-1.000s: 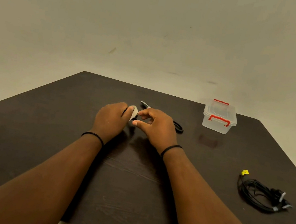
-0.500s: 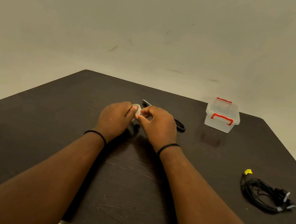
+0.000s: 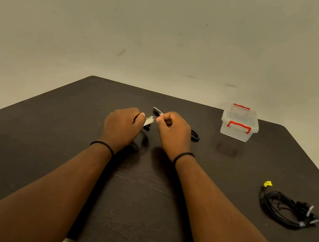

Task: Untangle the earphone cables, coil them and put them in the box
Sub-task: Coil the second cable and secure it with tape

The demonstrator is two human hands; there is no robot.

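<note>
Earphone cable [image 3: 145, 137], thin and limp, with its pale tab [image 3: 150, 120] pinched between left hand [image 3: 121, 126] and right hand [image 3: 173, 132], left of the box [image 3: 239, 122].

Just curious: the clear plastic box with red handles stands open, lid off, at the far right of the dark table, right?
Not quite. In the head view the clear plastic box with red handles stands at the far right of the dark table, but its lid is on.

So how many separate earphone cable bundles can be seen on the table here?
2. One black cable lies under and between the left hand and right hand, which pinch a pale strip. A second bundle lies near the table's right edge. The hands may hide more.
</note>
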